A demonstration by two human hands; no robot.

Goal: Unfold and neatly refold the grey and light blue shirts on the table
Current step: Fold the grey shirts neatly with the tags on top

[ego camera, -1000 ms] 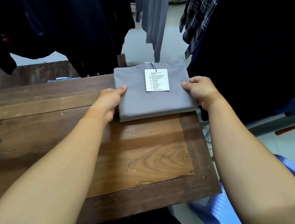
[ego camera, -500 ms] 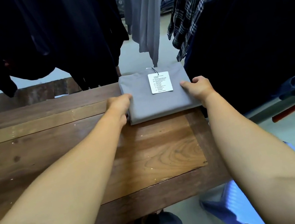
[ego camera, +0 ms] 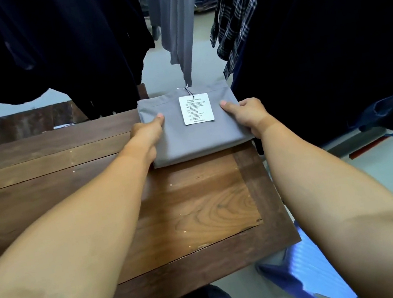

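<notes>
On the table, both thumbs now press atop the grey shirt.

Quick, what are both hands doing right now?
Left hand: closed on the left edge of the folded grey fabric shirt, thumb on top.
Right hand: closed on the shirt's right edge, thumb on top.

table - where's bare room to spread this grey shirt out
The table is bare wood left of the left hand, and the near panel between the forearms is free too. The far right corner is crowded: the folded grey shirt fills it, the right hand grips its edge, and dark hanging clothes press close.
</notes>
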